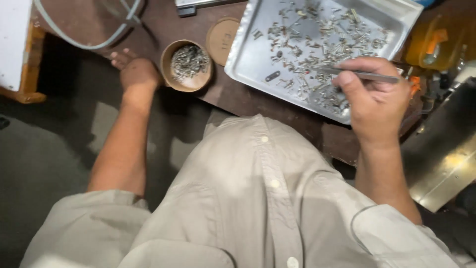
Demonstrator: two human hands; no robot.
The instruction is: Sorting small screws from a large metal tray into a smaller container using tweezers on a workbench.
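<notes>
Your right hand (373, 97) is pinching the tweezers (364, 75) over the small metal pieces (317, 44) in the tray (248, 62); be keeping the tips low. Your left hand (136, 72) is resting loosely open beside the cup (187, 65), steadying it.

Dark brown counter (233, 97) bearing a shallow metal tray (258, 54) strewn with small metal parts, a round brown container (168, 74) of similar parts just beside it, and a flat round lid (221, 38) between them.
</notes>
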